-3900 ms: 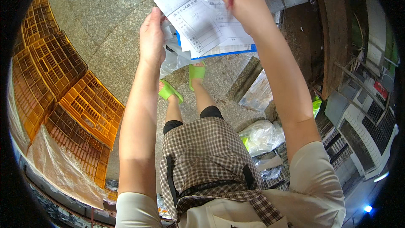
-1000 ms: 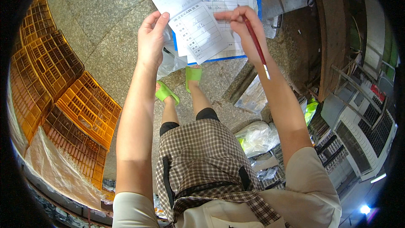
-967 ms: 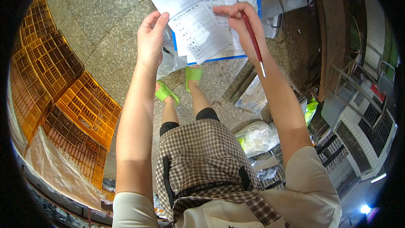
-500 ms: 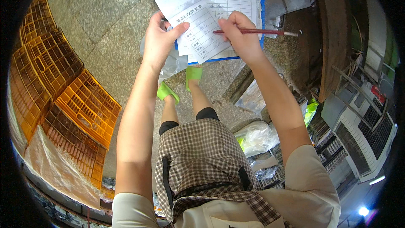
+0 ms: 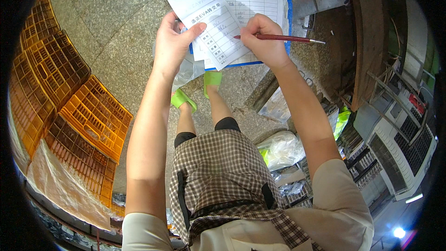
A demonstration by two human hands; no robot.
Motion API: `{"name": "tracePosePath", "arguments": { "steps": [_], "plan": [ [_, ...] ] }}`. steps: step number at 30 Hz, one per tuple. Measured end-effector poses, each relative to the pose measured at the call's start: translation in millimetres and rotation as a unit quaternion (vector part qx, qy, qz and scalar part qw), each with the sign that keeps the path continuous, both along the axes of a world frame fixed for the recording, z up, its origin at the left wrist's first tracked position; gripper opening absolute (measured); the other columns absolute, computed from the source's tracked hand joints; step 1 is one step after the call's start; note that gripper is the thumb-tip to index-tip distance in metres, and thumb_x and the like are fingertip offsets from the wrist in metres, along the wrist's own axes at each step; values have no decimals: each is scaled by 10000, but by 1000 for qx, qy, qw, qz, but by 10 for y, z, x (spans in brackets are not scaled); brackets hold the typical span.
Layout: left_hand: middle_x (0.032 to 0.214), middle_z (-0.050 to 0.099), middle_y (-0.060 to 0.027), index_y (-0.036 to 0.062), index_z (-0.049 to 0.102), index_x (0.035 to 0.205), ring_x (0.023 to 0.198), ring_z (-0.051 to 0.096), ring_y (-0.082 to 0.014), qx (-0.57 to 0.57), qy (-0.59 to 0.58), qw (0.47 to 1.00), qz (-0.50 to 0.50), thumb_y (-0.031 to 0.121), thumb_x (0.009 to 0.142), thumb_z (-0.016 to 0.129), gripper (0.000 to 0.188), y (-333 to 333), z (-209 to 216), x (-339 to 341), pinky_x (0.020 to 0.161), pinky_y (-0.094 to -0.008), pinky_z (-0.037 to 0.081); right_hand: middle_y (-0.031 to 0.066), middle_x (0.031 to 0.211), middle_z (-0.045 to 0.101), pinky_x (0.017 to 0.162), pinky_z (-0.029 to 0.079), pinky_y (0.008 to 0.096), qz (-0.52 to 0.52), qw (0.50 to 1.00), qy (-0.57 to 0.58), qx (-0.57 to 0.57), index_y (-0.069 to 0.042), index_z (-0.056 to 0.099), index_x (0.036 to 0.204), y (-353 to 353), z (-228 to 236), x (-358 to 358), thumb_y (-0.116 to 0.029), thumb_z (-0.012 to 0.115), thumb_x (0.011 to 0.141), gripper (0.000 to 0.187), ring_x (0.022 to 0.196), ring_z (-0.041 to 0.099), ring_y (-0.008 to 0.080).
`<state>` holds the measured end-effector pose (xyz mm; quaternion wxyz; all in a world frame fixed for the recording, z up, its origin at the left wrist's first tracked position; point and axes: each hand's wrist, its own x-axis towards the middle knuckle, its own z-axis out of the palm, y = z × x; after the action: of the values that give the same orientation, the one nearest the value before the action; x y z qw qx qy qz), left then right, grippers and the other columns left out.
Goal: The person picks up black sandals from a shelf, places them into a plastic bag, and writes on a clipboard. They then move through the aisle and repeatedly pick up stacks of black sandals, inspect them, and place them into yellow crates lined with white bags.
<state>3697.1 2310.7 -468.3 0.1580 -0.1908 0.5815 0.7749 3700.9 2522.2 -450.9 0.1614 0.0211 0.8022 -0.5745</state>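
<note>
My left hand [image 5: 174,39] grips a small pad of printed slips [image 5: 218,42] by its left edge, thumb on top and fingers underneath. Its upper sheet is folded back at the far end. Between the fingers of my right hand [image 5: 265,41] is a dark red pen [image 5: 290,38], its tip on or just above the slip's ruled rows. Beneath the pad lies a larger ruled sheet [image 5: 260,0] with handwriting, on a blue clipboard [image 5: 289,14]. A clear plastic bag [image 5: 189,72] hangs below my left hand.
Orange plastic crates [image 5: 95,116] are stacked at the left, with a translucent sheet [image 5: 65,181] over the nearest. On the right stand a wooden post [image 5: 371,37] and a white machine with dark grilles [image 5: 399,144]. Stuffed plastic bags [image 5: 283,151] lie beside my apron.
The pad and my left hand have shifted slightly left. The pen's rear end has tipped a little, while its tip stays over the rows.
</note>
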Motion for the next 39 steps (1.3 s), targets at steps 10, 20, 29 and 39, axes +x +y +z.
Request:
{"name": "tracePosePath", "arguments": {
  "steps": [10,20,29,39],
  "plan": [
    [972,630,-132,-56,470,1154,857,626,-170,-15,-20,1000,-5,76,735,748,521,-11,11,6,750,-281,516,80,892,672,626,471,255,-152,955,-29,-254,-45,567,797,-16,141,-2,11,637,792,90,682,576,122],
    [944,603,-63,-20,529,1123,863,561,-126,42,-48,997,47,244,826,688,428,-148,61,-67,775,-249,448,-11,1367,471,987,326,430,272,886,277,252,-138,589,1043,-67,99,-64,-417,734,646,507,1220,423,277],
    [1014,623,-85,-9,586,1056,918,560,-130,42,-45,995,81,200,850,655,302,-173,-42,-166,813,-266,438,-44,1243,578,868,384,377,227,888,310,255,-164,622,904,-60,-2,-69,-319,724,690,283,1083,494,231],
    [919,608,-35,-9,604,1018,845,551,-113,43,2,993,113,102,835,659,221,-187,-72,-138,768,-256,441,22,834,656,720,413,293,136,937,282,152,-94,653,869,-111,113,-205,-113,693,762,116,775,520,180]
  ]
}}
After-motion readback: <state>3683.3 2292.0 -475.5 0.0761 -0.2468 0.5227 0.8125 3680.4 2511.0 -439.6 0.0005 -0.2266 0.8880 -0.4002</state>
